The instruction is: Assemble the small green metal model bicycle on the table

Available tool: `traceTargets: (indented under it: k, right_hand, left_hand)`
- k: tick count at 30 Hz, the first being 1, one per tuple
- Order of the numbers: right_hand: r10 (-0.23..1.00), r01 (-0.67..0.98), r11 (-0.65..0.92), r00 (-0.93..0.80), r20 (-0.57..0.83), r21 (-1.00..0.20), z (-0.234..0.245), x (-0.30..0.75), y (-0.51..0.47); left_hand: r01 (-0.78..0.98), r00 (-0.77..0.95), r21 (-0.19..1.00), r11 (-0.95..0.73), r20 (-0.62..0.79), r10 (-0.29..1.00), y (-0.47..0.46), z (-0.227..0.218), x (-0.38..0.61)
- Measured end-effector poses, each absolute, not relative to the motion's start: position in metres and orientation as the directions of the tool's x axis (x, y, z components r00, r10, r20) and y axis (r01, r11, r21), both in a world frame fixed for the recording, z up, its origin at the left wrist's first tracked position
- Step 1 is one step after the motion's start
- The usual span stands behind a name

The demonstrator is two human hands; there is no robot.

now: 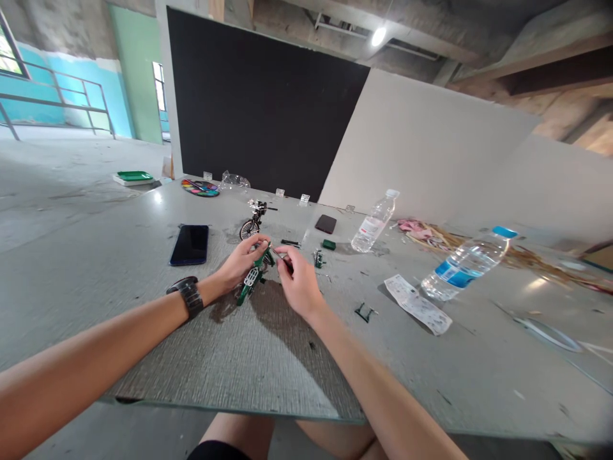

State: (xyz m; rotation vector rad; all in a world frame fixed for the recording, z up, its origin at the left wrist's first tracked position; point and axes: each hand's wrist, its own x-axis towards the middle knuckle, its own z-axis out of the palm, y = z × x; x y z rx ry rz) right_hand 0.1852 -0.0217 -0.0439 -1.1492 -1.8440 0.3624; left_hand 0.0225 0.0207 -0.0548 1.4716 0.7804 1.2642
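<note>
My left hand is closed on the green rear section of a model bicycle, which has a white rack and a green rear fender. My right hand is pinched around a small screwdriver, its thin shaft pointing at the green frame; my fingers cover much of it. Just beyond my hands stands the model's black front part, with a spoked wheel and handlebar. To the right of my right hand lie small green parts, a green block and a dark bracket-like piece.
A phone lies to the left and a smaller dark device farther back. Two plastic bottles, one clear-capped and one blue-capped, stand right, near a printed paper strip. A paint palette sits at the far edge.
</note>
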Motion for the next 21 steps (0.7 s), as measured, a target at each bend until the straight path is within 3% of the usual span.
traceTargets:
  k: [3,6,8,12,15,18,21]
  right_hand:
    - [0.768,0.699,0.559,-0.234,0.596,-0.446,-0.043,0.189,-0.025]
    - [0.795,0.741,0.509,-0.21,0.569,-0.438,-0.043,0.189,-0.025]
    - [0.839,0.659,0.477,-0.144,0.525,-0.582,-0.042,0.186,-0.023]
    - [0.959,0.257,0.281,-0.03,0.283,-0.925,-0.042,0.179,-0.015]
    - [0.99,0.118,0.139,-0.048,0.134,-0.983,-0.044,0.179,-0.013]
    - [0.951,0.321,0.307,-0.069,0.302,-0.896,-0.043,0.184,-0.017]
    - [0.832,0.604,0.517,-0.187,0.523,-0.606,-0.04,0.19,-0.023]
  left_hand:
    - [-0.146,0.245,0.944,-0.296,0.325,0.913,0.02,-0.056,0.022]
    - [-0.144,0.243,0.942,-0.304,0.331,0.912,0.022,-0.058,0.023]
    - [-0.138,0.241,0.944,-0.3,0.326,0.914,0.024,-0.058,0.023]
    - [-0.096,0.213,0.941,-0.325,0.338,0.916,0.026,-0.057,0.024]
    - [-0.073,0.202,0.939,-0.335,0.343,0.917,0.025,-0.056,0.025]
    - [-0.117,0.226,0.948,-0.296,0.315,0.922,0.022,-0.055,0.024]
    - [-0.172,0.249,0.95,-0.262,0.299,0.921,0.021,-0.054,0.023]
